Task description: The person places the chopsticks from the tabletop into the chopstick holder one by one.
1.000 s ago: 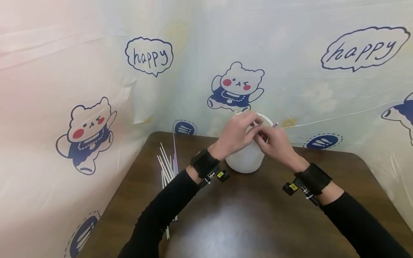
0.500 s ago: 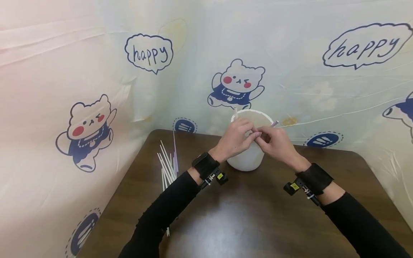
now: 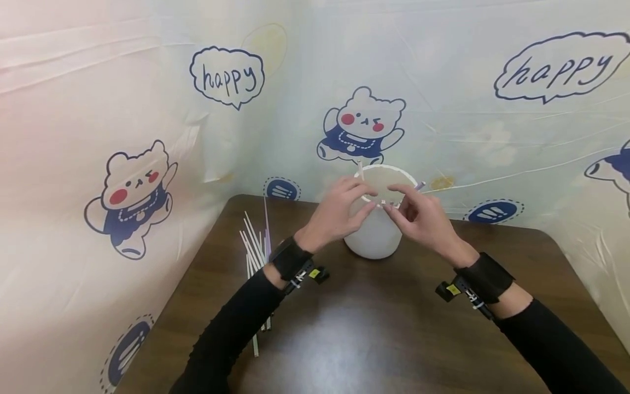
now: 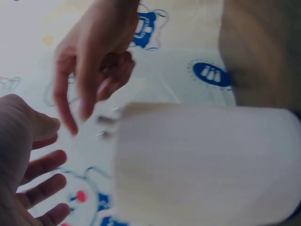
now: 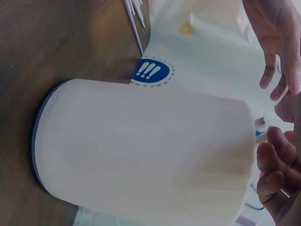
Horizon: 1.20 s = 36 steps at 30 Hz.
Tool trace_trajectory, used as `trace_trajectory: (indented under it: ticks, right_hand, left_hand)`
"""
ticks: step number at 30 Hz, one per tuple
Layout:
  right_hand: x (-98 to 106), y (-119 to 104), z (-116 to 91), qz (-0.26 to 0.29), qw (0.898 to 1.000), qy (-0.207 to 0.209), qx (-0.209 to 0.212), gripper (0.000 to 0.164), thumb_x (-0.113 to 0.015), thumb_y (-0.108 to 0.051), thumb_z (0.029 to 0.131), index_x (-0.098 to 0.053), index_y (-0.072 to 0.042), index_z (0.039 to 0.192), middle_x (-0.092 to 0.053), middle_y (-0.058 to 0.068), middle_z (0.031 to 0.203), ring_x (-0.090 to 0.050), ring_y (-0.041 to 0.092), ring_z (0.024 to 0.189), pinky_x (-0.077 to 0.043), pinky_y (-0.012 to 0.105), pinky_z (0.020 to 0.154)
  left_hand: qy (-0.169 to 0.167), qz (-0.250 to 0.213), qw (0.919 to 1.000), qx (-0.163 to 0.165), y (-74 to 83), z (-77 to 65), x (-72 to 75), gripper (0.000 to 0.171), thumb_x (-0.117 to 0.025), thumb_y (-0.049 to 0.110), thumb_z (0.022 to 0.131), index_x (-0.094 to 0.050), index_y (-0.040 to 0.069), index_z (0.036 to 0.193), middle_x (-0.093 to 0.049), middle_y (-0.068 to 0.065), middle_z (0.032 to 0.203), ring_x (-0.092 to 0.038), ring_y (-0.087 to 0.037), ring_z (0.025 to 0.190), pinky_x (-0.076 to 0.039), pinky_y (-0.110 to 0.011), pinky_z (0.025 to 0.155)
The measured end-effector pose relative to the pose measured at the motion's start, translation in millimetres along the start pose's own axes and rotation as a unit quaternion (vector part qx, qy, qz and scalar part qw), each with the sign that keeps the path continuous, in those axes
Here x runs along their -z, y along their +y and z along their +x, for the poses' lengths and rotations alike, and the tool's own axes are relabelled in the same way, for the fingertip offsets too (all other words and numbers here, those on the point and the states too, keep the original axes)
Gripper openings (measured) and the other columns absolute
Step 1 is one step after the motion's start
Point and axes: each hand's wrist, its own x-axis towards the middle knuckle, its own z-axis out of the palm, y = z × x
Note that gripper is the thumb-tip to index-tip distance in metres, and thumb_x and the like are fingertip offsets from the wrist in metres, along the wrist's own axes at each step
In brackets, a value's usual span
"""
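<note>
Apart go the hands on my feed! Half a second ago the fingertips met over the front rim; now the left hand (image 3: 337, 208) has drawn back leftward, while the right hand (image 3: 425, 216) sits almost where it was. Left fingers loosely spread, thumb away from them, holding nothing. Right thumb and forefinger stand apart, the other fingers curled in, nothing gripped that I can see; whether that thumb brushes a stick end, I can't tell. And the tub (image 3: 374, 241), white and upright, stands near the table's far edge, just beneath and between the hands.

Brown table (image 3: 334, 339), wood-grained, pale glare across the middle, far corners rounded. Creased, pale cloth (image 3: 458, 142) behind it and down both sides.

Now my count from the head view. One tub. Two hands, two black wrist bands (image 3: 484, 277). Above the rim, one white stick (image 3: 360, 171) at back left, one lilac stick (image 3: 420, 186) at right, plus at least two small stick ends (image 3: 383, 202) in front, by the right thumb. One bundle (image 3: 256, 260) on the table's left, mostly white, at least one lilac; overlapped and partly behind the forearm, so no exact number. On the cloth: two "happy" bubbles, three bears, one cut off at the edge, three blue badges.
</note>
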Motion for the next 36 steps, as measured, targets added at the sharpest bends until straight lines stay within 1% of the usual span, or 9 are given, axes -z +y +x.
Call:
trace_trajectory:
  ticks: [5, 10, 12, 15, 18, 23, 29, 33, 36]
  right_hand:
    - [0, -23, -8, 0.025, 0.998, 0.015, 0.054, 0.060, -0.082, 0.003, 0.082, -0.060, -0.003, 0.137, -0.059, -0.002, 0.068, -0.049, 0.005, 0.055, -0.043, 0.015, 0.053]
    - [-9, -48, -21, 0.029, 0.993, 0.013, 0.111, 0.043, -0.068, -0.029, 0.102, -0.062, -0.002, 0.135, -0.056, -0.005, 0.065, -0.047, 0.002, 0.054, -0.040, 0.013, 0.051]
    - [-15, -58, -28, 0.021, 0.990, 0.012, 0.141, 0.045, -0.059, -0.038, 0.106, -0.063, -0.001, 0.133, -0.055, -0.007, 0.064, -0.045, 0.000, 0.053, -0.038, 0.011, 0.050]
    - [-24, -72, -36, 0.016, 0.983, 0.003, 0.184, 0.039, -0.057, -0.033, 0.107, -0.065, -0.002, 0.130, -0.054, -0.009, 0.064, -0.045, -0.002, 0.052, -0.038, 0.010, 0.050]
    - [-30, -83, -44, 0.023, 0.979, -0.034, 0.199, 0.036, -0.058, -0.030, 0.106, -0.064, -0.004, 0.131, -0.059, -0.010, 0.068, -0.051, -0.003, 0.054, -0.043, 0.008, 0.053]
    - [-38, -93, -54, 0.026, 0.975, -0.089, 0.203, 0.038, -0.057, -0.028, 0.107, -0.062, -0.007, 0.137, -0.073, -0.010, 0.082, -0.066, -0.004, 0.064, -0.052, 0.009, 0.060]
    - [-46, -98, -68, 0.034, 0.968, -0.113, 0.223, 0.036, -0.058, -0.022, 0.105, -0.061, -0.008, 0.138, -0.076, -0.010, 0.088, -0.063, -0.005, 0.064, -0.046, 0.005, 0.060]
    - [-50, -100, -76, 0.050, 0.963, -0.138, 0.225, 0.041, -0.066, -0.016, 0.101, -0.058, -0.009, 0.141, -0.077, -0.010, 0.092, -0.063, -0.006, 0.065, -0.043, 0.003, 0.061]
    - [-51, -101, -80, 0.059, 0.962, -0.149, 0.221, 0.048, -0.071, -0.013, 0.097, -0.057, -0.010, 0.142, -0.078, -0.011, 0.092, -0.065, -0.007, 0.067, -0.044, 0.003, 0.062]
  left_hand:
    - [0.040, 0.015, 0.9985, -0.035, -7.0, -23.1, 39.4, 0.021, -0.076, 0.014, 0.096, -0.076, 0.005, 0.114, -0.077, -0.009, 0.113, -0.070, -0.024, 0.109, -0.056, -0.037, 0.101]
    - [0.050, 0.078, 0.9950, -0.039, -15.9, -56.2, 68.9, 0.015, -0.076, 0.014, 0.095, -0.076, 0.007, 0.108, -0.079, -0.008, 0.106, -0.073, -0.025, 0.101, -0.058, -0.040, 0.093]
    - [0.027, 0.109, 0.9935, -0.016, -20.7, -73.7, 74.8, 0.014, -0.077, 0.015, 0.094, -0.077, 0.008, 0.106, -0.079, -0.008, 0.103, -0.073, -0.025, 0.097, -0.058, -0.041, 0.088]
    - [-0.033, 0.144, 0.9887, 0.025, -30.1, -101.1, 77.8, 0.011, -0.077, 0.015, 0.094, -0.077, 0.008, 0.103, -0.079, -0.006, 0.097, -0.072, -0.024, 0.090, -0.059, -0.041, 0.082]
    - [-0.093, 0.157, 0.9818, 0.053, -40.4, -125.4, 76.6, 0.009, -0.080, 0.012, 0.091, -0.077, 0.009, 0.099, -0.077, -0.004, 0.092, -0.071, -0.020, 0.084, -0.060, -0.036, 0.076]
    - [-0.172, 0.172, 0.9686, 0.053, -52.5, -155.4, 70.1, 0.015, -0.083, 0.003, 0.083, -0.074, 0.010, 0.093, -0.073, -0.001, 0.085, -0.069, -0.017, 0.079, -0.061, -0.033, 0.073]
    - [-0.285, 0.177, 0.9397, 0.067, -55.4, -184.1, 59.6, 0.022, -0.083, -0.002, 0.080, -0.076, 0.006, 0.099, -0.067, -0.002, 0.085, -0.064, -0.016, 0.076, -0.059, -0.032, 0.068]
    - [-0.309, 0.188, 0.9291, 0.077, -58.6, -198.8, 54.7, 0.017, -0.084, -0.001, 0.081, -0.078, 0.008, 0.094, -0.063, 0.000, 0.083, -0.059, -0.012, 0.070, -0.056, -0.028, 0.063]
    - [-0.305, 0.198, 0.9297, 0.063, -62.9, -205.8, 49.6, 0.016, -0.083, -0.002, 0.081, -0.079, 0.013, 0.087, -0.061, 0.001, 0.082, -0.056, -0.010, 0.067, -0.053, -0.025, 0.060]
